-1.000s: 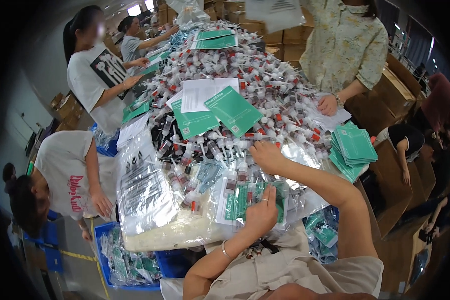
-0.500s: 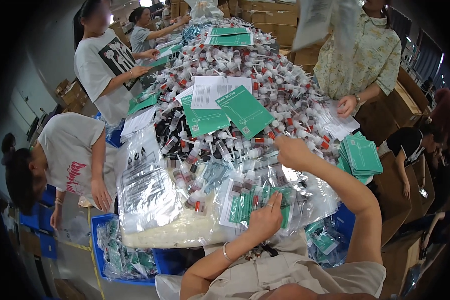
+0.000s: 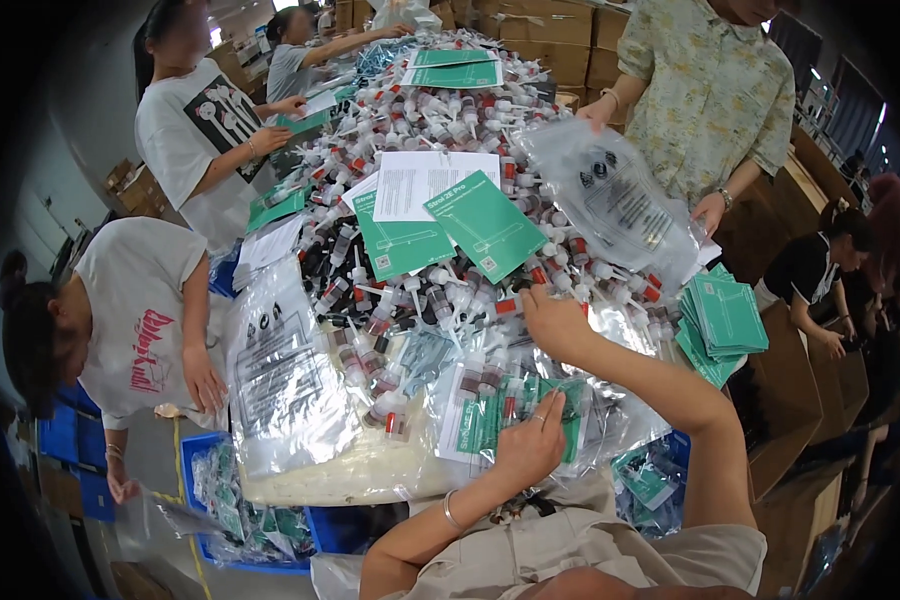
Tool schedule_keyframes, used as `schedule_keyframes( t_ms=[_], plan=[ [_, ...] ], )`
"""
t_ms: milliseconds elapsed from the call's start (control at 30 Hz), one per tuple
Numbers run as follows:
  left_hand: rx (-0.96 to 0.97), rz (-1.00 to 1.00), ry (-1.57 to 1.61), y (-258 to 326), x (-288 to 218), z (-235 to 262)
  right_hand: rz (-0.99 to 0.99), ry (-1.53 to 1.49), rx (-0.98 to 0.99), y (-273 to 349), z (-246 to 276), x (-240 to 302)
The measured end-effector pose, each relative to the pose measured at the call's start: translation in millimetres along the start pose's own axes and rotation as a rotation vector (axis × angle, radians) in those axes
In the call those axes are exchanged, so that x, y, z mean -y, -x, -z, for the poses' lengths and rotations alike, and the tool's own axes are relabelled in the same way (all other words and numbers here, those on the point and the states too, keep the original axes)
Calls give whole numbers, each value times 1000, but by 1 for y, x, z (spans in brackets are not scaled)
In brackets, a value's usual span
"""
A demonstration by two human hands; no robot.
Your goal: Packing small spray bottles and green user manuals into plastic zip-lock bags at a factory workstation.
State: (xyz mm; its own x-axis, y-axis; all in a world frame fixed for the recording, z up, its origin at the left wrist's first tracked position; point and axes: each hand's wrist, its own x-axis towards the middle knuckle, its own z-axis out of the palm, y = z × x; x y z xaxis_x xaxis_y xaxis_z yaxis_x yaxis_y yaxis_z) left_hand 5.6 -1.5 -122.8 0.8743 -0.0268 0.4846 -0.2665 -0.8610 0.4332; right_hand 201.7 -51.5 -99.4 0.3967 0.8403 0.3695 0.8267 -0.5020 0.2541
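My left hand [image 3: 532, 438] presses down at the near edge of the table, its fingers together on a clear plastic bag [image 3: 592, 420]. Under the plastic lie a green leaflet [image 3: 480, 422] and small bottles [image 3: 490, 375] with reddish-brown contents and white nozzle caps. Farther ahead, my right hand [image 3: 558, 325] reaches into the front of a big heap of such bottles [image 3: 450, 300]. Its fingers are curled together beside a red-marked bottle [image 3: 508, 306]; what lies between the fingertips is hidden.
Green leaflets [image 3: 490, 225] and a white printed sheet [image 3: 435, 185] lie on the heap. A leaflet stack [image 3: 727, 315] is at the right, flat plastic bags [image 3: 285, 375] at the left. Blue bins [image 3: 200, 500] of filled bags stand below. Several co-workers surround the table; one holds a bag [image 3: 620, 200].
My right hand has moved left and slightly down along the heap; my left hand stays nearly still. The co-worker at right lowered a raised bag; the one at left now holds plastic over the bin.
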Motion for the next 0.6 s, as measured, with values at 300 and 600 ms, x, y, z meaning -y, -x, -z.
schedule_keyframes(
  t_ms=[300,600],
  plan=[
    [71,2,9,-2,3,5,-40,-299,150,-7,24,5],
    [57,3,27,-1,4,5,159,-388,234,-49,-18,-47]
  ],
)
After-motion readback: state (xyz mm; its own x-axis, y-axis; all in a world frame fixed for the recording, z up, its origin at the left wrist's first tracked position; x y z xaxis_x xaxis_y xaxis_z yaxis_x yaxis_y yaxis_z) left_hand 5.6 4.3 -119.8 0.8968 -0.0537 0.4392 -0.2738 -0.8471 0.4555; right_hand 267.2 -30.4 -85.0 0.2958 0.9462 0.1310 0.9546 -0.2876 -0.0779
